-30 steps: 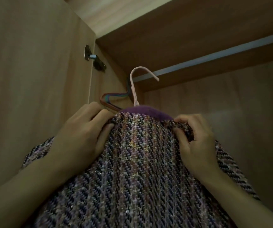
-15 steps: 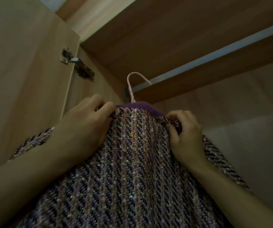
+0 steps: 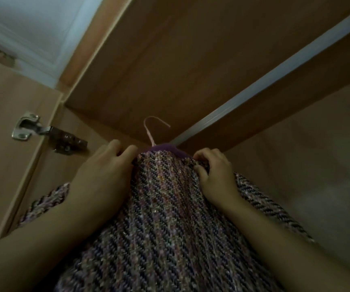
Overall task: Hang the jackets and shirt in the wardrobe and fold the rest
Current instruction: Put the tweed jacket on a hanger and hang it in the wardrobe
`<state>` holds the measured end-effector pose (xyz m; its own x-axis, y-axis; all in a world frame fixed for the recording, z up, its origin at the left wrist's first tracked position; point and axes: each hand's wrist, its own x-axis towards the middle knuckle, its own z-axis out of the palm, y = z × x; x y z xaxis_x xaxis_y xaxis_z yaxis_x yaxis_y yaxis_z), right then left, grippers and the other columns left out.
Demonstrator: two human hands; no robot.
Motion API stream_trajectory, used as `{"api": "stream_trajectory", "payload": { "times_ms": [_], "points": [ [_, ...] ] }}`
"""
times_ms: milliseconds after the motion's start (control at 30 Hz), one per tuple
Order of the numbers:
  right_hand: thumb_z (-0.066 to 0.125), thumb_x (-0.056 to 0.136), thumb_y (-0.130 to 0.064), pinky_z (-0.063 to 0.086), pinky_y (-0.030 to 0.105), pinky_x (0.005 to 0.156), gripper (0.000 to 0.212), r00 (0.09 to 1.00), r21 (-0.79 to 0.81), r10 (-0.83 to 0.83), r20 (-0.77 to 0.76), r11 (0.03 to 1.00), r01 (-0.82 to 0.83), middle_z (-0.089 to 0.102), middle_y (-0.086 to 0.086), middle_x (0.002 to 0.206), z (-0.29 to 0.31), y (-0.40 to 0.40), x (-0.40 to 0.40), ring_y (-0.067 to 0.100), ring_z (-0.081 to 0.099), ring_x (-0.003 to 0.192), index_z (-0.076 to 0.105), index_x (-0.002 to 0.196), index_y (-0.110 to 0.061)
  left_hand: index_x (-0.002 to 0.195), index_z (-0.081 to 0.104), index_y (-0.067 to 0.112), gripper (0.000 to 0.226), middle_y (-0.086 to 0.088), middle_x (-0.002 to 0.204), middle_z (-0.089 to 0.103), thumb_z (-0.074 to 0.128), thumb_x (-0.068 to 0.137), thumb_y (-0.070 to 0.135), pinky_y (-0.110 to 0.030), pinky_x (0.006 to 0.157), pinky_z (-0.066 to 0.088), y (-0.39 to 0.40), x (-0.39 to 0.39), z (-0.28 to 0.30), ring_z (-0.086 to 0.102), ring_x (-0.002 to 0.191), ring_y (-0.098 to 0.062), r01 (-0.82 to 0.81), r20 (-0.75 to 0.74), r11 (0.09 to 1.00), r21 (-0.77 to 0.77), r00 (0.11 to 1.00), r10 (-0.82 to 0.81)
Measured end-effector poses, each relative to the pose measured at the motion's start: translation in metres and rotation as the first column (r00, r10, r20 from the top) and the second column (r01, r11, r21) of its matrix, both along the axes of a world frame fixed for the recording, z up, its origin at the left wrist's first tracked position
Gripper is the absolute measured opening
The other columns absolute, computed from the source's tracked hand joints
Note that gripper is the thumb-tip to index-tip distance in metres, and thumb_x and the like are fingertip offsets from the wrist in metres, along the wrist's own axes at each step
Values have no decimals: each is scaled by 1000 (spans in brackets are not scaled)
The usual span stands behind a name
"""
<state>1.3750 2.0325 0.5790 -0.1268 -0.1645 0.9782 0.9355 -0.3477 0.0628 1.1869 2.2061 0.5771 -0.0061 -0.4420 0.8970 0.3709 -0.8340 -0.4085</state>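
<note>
Both hands grip the tweed jacket (image 3: 169,218) at its shoulders inside the wardrobe (image 3: 191,60): left hand (image 3: 104,173) and right hand (image 3: 216,175) curl into the cloth. Its pink hanger (image 3: 151,131) sits just below the rail (image 3: 264,87).

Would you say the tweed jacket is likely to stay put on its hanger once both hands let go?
Probably. The tweed jacket looks thick, coarse and floppy, draping over the pink hanger, so it should grip rather than slide. It may swing a little.

Jacket (image 3: 165,207) purple/pink/navy tweed w/ purple lining; hanger (image 3: 151,131) pink.
</note>
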Motion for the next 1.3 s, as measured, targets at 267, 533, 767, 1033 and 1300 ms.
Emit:
{"api": "stream_trajectory", "payload": {
  "times_ms": [267, 533, 767, 1033, 1300],
  "points": [
    [64, 91, -9, 44, 32, 72, 17, 983, 88, 49, -177, 996, -34, 60, 2, 103, 12, 26, 63, 22, 56, 92, 61, 99, -23, 109, 56, 17, 16, -6, 93, 48, 58, 93, 19, -35, 59, 35, -2, 56, 22, 48, 81, -27, -104, -31, 994, 25, 994, 105],
    [61, 91, -9, 48, 32, 78, 18, 945, 87, 117, -306, 992, -95, 68, 7, 106, -3, 44, 98, 25, 60, 94, 67, 107, -17, 111, 53, 16, 17, -8, 98, 47, 58, 95, 16, -36, 61, 33, 5, 94, 6, 39, 80, -25, -165, -89, 986, 6, 982, 165],
    [42, 96, -59, 33, 53, 105, 46, 963, 8, 18, -271, 1000, -17, 50, -3, 138, -45, 61, 100, 22, 44, 128, 43, 135, -34, 110, 54, 14, 24, -9, 104, 49, 51, 96, 34, -43, 74, 44, 12, 73, -21, 46, 88, -28, -229, -82, 973, 39, 969, 232],
    [-6, 64, -99, -13, 77, 103, 101, 826, -258, -390, -407, 916, 306, 1, -2, 166, -115, 60, 129, 30, -2, 151, -12, 151, -48, 149, 41, 32, 71, -18, 155, 38, 23, 91, 68, -75, 105, 20, 31, 59, -97, 33, 142, -46, -629, -140, 751, 199, 741, 657],
    [1, 67, -98, -3, 74, 109, 97, 832, -347, -268, -486, 933, 98, -17, -4, 164, -161, 86, 159, 27, -13, 151, -24, 146, -49, 153, 33, 37, 87, -21, 159, 29, 13, 84, 86, -80, 105, 10, 45, 55, -114, 23, 145, -51, -703, -119, 670, 237, 664, 738]
  ]
}}
